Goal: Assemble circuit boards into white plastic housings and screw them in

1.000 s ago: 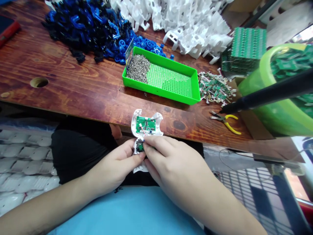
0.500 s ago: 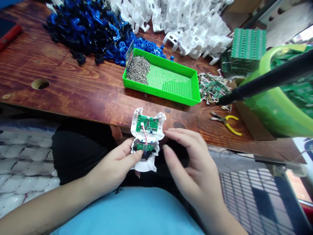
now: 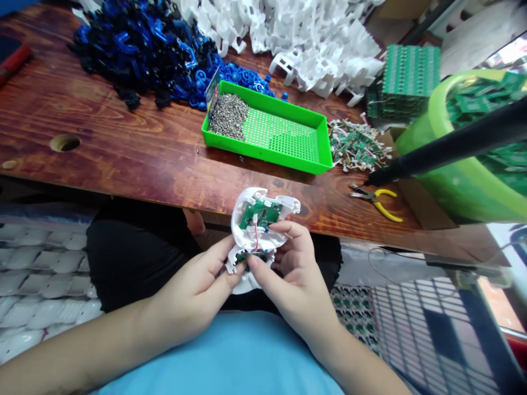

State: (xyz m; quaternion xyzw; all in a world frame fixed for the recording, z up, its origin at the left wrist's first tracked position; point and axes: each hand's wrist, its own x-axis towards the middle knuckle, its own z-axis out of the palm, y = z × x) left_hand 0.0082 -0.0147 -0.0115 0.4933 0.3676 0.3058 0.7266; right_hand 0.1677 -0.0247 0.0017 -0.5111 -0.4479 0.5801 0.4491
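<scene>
Both hands hold an opened white plastic housing (image 3: pixel 241 225) over my lap, just off the table's front edge. Its far half carries a green circuit board (image 3: pixel 260 213); a red and white cable (image 3: pixel 257 237) runs from it to the near half, where a smaller board is partly covered by fingers. My left hand (image 3: pixel 201 282) is closed on the near half's left side, thumb on top. On the right, my right hand (image 3: pixel 294 269) grips the housing, its thumb over the small board and its index finger at the far half's lower edge.
A green tray (image 3: pixel 267 153) of small screws (image 3: pixel 228 116) stands on the wooden table (image 3: pixel 135 148). Behind lie blue and black parts (image 3: pixel 144 49) and white housings (image 3: pixel 304 44). Yellow-handled pliers (image 3: pixel 379 203), a black rod (image 3: pixel 448 142) and a green bucket (image 3: pixel 428 148) of boards are at right.
My right hand has moved left from beside the housing and closed on it. The housing has shifted slightly right, and its far half is now tilted.
</scene>
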